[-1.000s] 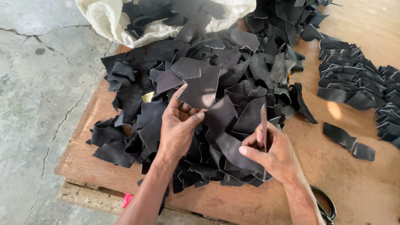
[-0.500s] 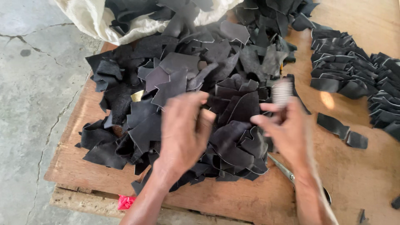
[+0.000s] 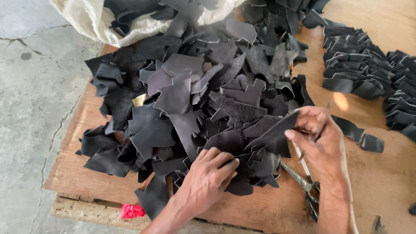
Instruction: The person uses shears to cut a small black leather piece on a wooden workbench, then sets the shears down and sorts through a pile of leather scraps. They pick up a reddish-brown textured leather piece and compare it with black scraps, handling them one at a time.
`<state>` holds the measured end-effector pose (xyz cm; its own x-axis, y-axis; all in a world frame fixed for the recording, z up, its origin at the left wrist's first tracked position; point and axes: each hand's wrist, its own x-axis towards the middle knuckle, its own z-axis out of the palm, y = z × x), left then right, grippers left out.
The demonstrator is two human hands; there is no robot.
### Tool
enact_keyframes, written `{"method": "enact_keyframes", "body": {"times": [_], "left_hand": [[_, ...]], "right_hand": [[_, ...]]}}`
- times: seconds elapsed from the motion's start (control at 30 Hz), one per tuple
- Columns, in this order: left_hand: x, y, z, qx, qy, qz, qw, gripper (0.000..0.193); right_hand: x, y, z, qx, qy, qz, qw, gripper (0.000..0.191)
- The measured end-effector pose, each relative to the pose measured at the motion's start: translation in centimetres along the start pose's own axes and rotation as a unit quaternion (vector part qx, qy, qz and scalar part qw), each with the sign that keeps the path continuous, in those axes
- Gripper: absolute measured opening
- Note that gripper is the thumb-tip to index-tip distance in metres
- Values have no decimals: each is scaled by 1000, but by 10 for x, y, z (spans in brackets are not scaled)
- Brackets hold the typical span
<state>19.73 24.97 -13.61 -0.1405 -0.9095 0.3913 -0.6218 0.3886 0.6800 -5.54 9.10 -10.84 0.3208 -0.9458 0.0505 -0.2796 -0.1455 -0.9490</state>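
A big heap of black leather scraps (image 3: 195, 99) covers the wooden board (image 3: 268, 212). My left hand (image 3: 208, 177) lies at the heap's near edge, fingers curled down into the scraps and gripping one. To its right, my right hand (image 3: 318, 138) pinches a long dark leather piece (image 3: 271, 128) between thumb and fingers, holding it just above the heap. A pair of metal scissors (image 3: 303, 180) lies on the board under my right wrist, partly hidden by it.
A white sack (image 3: 86, 21) with more scraps lies open at the far edge. Rows of stacked cut black pieces (image 3: 359, 73) fill the right side. Two loose strips (image 3: 364, 138) lie by my right hand. Cracked concrete floor (image 3: 30, 108) is left; a red scrap (image 3: 132, 211) sticks out below the board.
My left hand has drawn back from the heap's middle to its near edge. My right hand has taken up a long dark piece and holds it clear of the heap.
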Motion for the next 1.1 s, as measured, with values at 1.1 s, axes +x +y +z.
{"method": "enact_keyframes", "body": {"times": [1.1], "left_hand": [[24, 7, -4, 104, 56, 30, 993, 42]], "right_hand": [[-53, 6, -21, -82, -4, 49, 995, 21]]}}
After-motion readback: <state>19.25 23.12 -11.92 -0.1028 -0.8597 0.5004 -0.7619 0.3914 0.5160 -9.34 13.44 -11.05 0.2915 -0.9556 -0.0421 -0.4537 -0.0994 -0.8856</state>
